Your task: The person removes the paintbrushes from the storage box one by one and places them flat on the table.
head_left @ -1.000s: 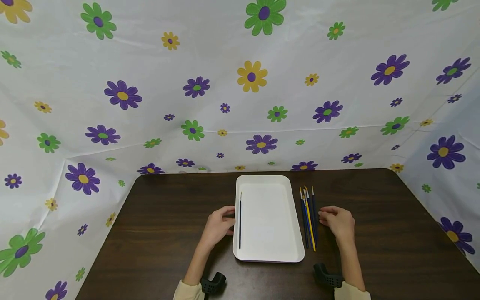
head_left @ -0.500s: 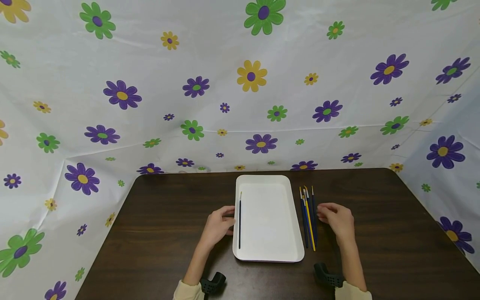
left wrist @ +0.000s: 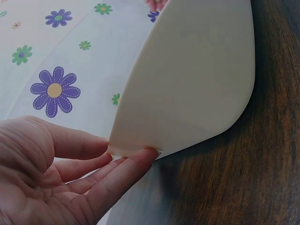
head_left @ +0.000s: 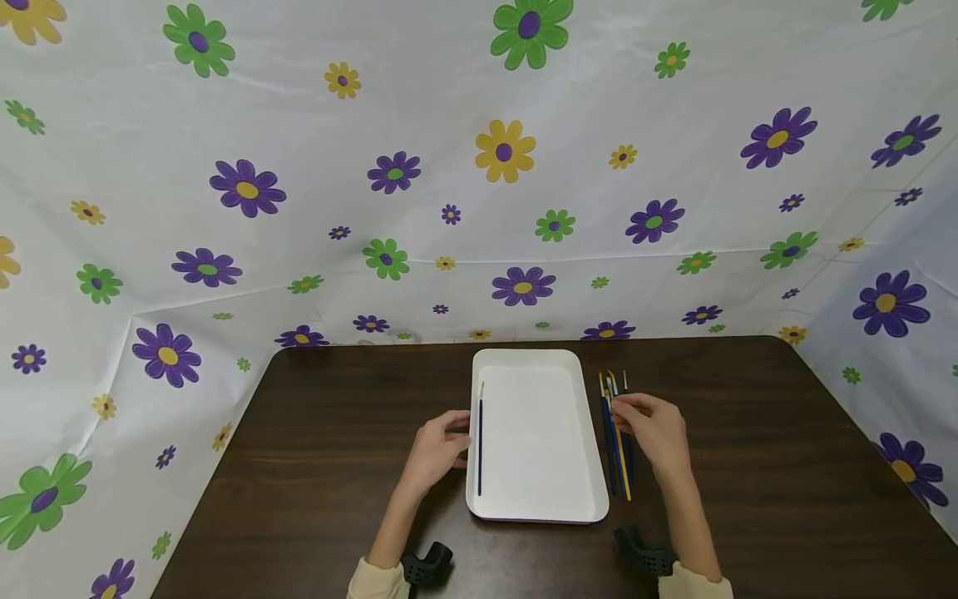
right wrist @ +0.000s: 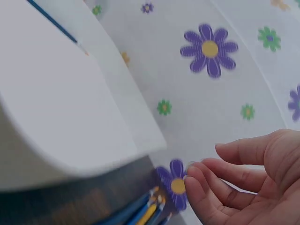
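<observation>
A white rectangular tray (head_left: 535, 441) lies on the table, with one dark-handled paintbrush (head_left: 481, 441) inside along its left wall. My left hand (head_left: 439, 443) holds the tray's left edge; the left wrist view shows thumb and fingertips (left wrist: 145, 157) at the rim. To the right of the tray lies a loose bunch of several paintbrushes (head_left: 619, 474), mostly blue-handled with one yellow, bristles pointing away. Over this bunch hovers my right hand (head_left: 654, 428), hiding part of the handles. Nothing shows between its loosely bent fingers in the right wrist view, and thumb and fingertips stand apart.
A dark wooden table (head_left: 337, 416) carries everything. White cloth (head_left: 419, 108) printed with flowers rises behind it and at both sides. Black wrist mounts (head_left: 427, 564) sit on both forearms near the front.
My right hand has moved left from beside the paintbrushes to over them, slightly farther from my body. My left hand, the tray and the brushes stay in place.
</observation>
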The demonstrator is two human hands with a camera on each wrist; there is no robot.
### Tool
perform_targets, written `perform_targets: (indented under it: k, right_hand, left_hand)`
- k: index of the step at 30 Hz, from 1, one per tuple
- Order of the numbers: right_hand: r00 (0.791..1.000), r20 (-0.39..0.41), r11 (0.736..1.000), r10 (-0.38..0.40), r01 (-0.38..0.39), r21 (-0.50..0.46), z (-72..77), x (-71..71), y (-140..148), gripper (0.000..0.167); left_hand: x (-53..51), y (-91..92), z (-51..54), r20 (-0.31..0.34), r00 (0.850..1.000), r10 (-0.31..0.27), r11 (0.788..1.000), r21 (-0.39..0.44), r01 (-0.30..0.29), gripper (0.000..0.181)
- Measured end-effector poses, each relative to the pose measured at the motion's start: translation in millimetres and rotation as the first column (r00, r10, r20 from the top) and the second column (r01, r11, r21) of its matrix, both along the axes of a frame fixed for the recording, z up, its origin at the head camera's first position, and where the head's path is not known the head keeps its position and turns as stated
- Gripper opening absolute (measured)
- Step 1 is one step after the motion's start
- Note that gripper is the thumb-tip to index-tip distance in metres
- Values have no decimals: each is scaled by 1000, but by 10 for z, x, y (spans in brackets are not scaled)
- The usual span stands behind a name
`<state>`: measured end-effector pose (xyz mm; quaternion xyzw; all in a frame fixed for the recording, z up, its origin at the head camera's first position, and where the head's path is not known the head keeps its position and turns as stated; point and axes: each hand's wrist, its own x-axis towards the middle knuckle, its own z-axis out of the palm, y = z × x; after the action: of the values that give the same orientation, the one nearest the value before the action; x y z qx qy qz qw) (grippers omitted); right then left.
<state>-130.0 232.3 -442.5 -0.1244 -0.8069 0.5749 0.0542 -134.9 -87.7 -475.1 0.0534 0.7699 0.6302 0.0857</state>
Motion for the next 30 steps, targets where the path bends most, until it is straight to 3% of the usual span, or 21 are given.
perform_targets:
  k: [12, 23, 30]
  right_hand:
    - [997, -18, 994, 78, -77, 75, 112, 12, -377, 24]
    - [988, -23, 983, 150, -146, 111, -4, -13, -702, 15]
    - [981, -41, 975, 190, -184, 124, -155, -14, -929, 7]
  left_hand:
    - [1, 8, 1, -5, 1000, 2, 1000, -15, -2, 40]
    - [-11, 16, -1, 4, 1000, 7, 1000, -30, -7, 40]
    - [-12, 14, -4, 2, 1000, -6, 1000, -27, 6, 40]
